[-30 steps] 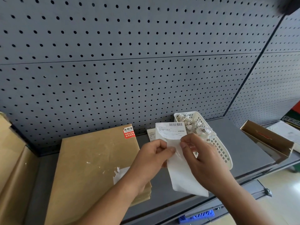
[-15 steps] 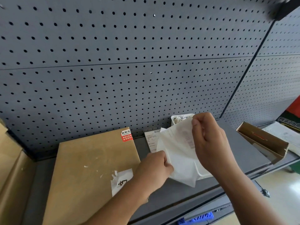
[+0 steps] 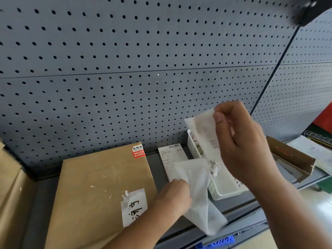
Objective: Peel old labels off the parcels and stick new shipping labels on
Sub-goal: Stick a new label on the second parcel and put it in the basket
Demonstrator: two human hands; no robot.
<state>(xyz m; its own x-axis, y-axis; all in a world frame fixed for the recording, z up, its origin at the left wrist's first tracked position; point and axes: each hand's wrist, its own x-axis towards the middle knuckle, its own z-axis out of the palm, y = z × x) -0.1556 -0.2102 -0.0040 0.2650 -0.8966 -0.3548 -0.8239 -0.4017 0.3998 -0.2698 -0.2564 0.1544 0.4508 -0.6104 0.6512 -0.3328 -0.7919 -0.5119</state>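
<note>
My right hand [image 3: 240, 142] pinches the top edge of a new shipping label [image 3: 205, 133] and holds it up above the white basket, its printed side faintly showing through. My left hand [image 3: 175, 196] grips the white backing sheet [image 3: 201, 198], which hangs down toward the shelf's front edge. The label is peeled away from most of the backing. A flat brown parcel [image 3: 97, 191] lies on the grey shelf at the left, with a red-and-white sticker [image 3: 138, 151] at its top right corner, a torn white label remnant [image 3: 133, 206] with black handwriting, and paper scraps.
Another printed label sheet [image 3: 170, 155] lies on the shelf between the parcel and a white plastic basket [image 3: 222, 189] of paper scraps. An open cardboard box [image 3: 291, 159] sits at the right, brown parcels [image 3: 10, 191] at the far left. A grey pegboard wall [image 3: 143, 69] stands behind.
My right hand has risen and pulled the label up off its backing. My left hand has dropped toward the shelf with the backing sheet, and the two sheets have come apart.
</note>
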